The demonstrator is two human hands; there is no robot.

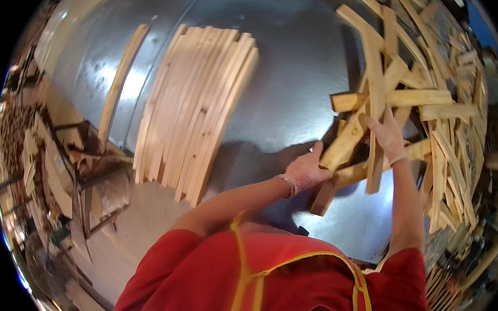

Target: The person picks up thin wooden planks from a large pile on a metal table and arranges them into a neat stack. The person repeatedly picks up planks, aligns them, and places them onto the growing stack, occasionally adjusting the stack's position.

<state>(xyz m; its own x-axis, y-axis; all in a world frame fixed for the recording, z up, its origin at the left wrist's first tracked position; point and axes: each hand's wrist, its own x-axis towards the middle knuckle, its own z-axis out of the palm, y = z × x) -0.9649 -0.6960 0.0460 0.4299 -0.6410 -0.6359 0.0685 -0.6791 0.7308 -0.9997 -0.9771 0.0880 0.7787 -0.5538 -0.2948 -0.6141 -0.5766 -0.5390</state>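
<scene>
My left hand (305, 172), in a pale knitted glove, grips the near end of a wooden strip (347, 140) that slants up to the right. Its thumb points upward beside the wood. My right hand (388, 136), also gloved, closes around the middle of another wooden strip (374, 72), which lies lengthwise across the slanting one. Beneath and around both hands, loose strips cross at many angles, among them a short yellowish strip (419, 98). The fingers of the right hand are partly hidden by the wood.
On the shiny metal table (282, 88), a row of strips (192, 105) lies side by side left of centre. A single strip (122, 80) lies farther left. A tangled wood pile (449, 146) fills the right side. Scrap boards (54, 171) stand beyond the left edge.
</scene>
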